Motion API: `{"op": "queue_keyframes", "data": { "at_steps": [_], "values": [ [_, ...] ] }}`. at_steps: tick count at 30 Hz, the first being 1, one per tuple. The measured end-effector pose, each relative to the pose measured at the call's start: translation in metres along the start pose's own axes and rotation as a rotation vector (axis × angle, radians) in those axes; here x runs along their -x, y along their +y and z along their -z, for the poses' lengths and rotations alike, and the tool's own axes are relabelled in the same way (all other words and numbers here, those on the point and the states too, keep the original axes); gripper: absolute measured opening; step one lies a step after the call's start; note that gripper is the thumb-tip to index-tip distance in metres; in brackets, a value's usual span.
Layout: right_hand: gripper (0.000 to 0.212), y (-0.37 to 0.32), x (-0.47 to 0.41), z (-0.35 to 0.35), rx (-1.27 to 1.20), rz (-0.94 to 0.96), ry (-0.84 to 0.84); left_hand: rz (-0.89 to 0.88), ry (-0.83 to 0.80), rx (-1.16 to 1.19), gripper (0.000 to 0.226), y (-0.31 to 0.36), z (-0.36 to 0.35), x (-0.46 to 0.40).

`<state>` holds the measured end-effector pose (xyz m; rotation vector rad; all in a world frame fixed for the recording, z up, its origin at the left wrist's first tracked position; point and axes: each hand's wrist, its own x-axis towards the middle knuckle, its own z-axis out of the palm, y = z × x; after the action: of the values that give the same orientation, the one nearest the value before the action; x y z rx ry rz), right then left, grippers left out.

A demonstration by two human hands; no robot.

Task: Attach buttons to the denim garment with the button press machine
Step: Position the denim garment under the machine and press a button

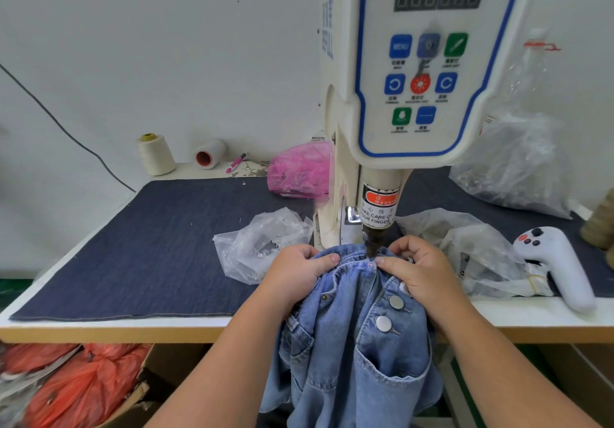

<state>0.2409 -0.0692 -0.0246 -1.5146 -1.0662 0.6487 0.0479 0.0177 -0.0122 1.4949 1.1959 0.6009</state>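
The denim garment (352,334) hangs over the table's front edge, its top bunched under the press head (373,241) of the button press machine (415,88); two silver buttons (390,313) already sit on the placket, so part of the row looks done, with the spot under the head apparently next; the left hand (299,276) and right hand (418,269) each grip the cloth beside the head.

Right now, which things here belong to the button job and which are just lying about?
In use: denim garment, button press machine, punch, left hand, right hand.

Lying about: thread cone, pink pen, pink bag, white handheld controller.
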Motion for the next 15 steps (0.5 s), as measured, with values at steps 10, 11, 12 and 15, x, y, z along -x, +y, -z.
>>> {"op": "queue_keyframes", "data": {
  "at_steps": [10, 11, 12, 15],
  "values": [
    [0.017, -0.0007, -0.0005, -0.0001, -0.003, -0.02, 0.002, 0.013, 0.009, 0.012, 0.028, 0.0013, -0.0003, 0.0016],
    [0.017, -0.001, -0.0006, -0.0005, -0.006, -0.024, 0.003, 0.013, 0.01, 0.009, 0.028, 0.0011, -0.0003, 0.0016],
    [0.017, -0.0012, -0.0007, -0.0006, -0.006, -0.026, 0.004, 0.011, 0.01, 0.005, 0.028, 0.001, -0.0003, 0.0017],
    [0.018, -0.0015, -0.0008, -0.0007, -0.002, -0.025, 0.008, 0.005, 0.017, -0.006, 0.027, 0.0005, -0.0005, 0.0019]
  ]
}}
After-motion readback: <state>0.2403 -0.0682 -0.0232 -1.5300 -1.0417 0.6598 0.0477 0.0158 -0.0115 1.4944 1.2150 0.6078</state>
